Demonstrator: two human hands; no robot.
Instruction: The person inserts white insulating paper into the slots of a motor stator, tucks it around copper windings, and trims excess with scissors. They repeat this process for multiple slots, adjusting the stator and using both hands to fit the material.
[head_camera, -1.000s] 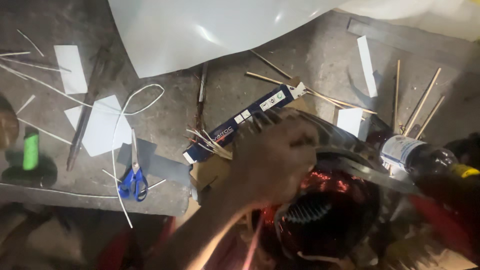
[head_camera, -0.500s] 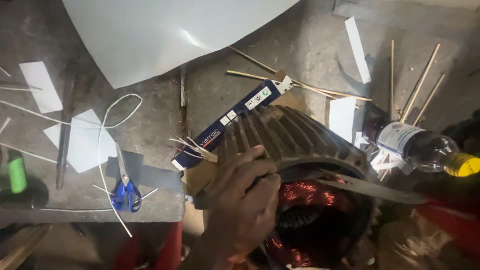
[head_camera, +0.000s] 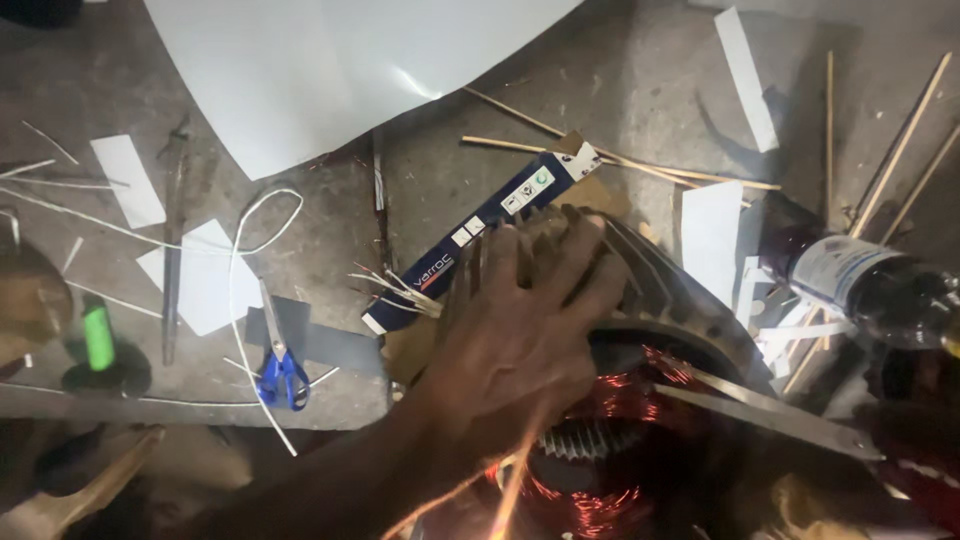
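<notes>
Left hand: fingers spread flat on the ribbed motor stator, gripping nothing.
Right hand: out of view.
Scissors: left of the hand.
Bottle: right.

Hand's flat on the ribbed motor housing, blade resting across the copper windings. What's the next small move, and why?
Probably keep the left hand pressing the motor housing steady. The metal blade lies loose across the copper windings, so any roll could scrape them. The right hand is out of view.

left hand moved up onto motor housing
</notes>
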